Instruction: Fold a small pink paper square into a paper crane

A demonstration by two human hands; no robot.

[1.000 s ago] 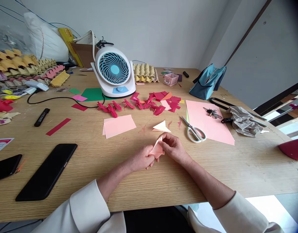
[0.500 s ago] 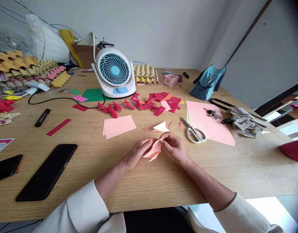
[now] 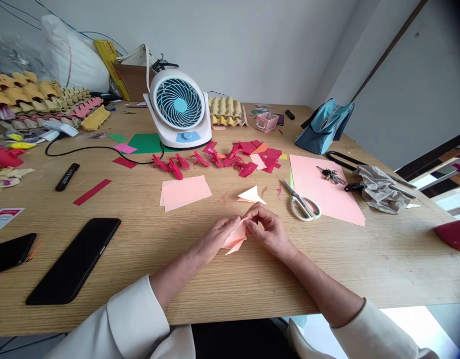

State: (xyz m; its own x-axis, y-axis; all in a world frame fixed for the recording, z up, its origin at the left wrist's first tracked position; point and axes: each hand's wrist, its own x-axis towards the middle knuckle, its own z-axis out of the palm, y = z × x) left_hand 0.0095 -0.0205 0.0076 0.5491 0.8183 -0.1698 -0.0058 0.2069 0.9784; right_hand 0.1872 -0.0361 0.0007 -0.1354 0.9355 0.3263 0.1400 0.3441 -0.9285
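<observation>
Between my two hands is a folded piece of pink paper (image 3: 235,238), with pointed flaps sticking out toward me. My left hand (image 3: 215,238) grips its left side, thumb on top. At its upper right edge, my right hand (image 3: 268,230) pinches the paper between thumb and fingers. Just beyond my fingers lies a folded cream paper piece (image 3: 252,194) with pointed ends. White-handled scissors (image 3: 303,203) rest to the right of it. Two overlapping pink paper rectangles (image 3: 187,193) lie to the left.
Red folded paper pieces (image 3: 200,159) stretch across the middle, before a white fan (image 3: 181,109). A large pink sheet (image 3: 327,194) with keys (image 3: 332,174) lies right. Two black phones (image 3: 75,259) (image 3: 11,253) and a marker (image 3: 67,177) lie left. A blue bag (image 3: 325,127) stands at the back right.
The pink paper has tilted slightly and sits a little lower between my hands. My fingers have shifted slightly on it. The whole view has moved a little.
</observation>
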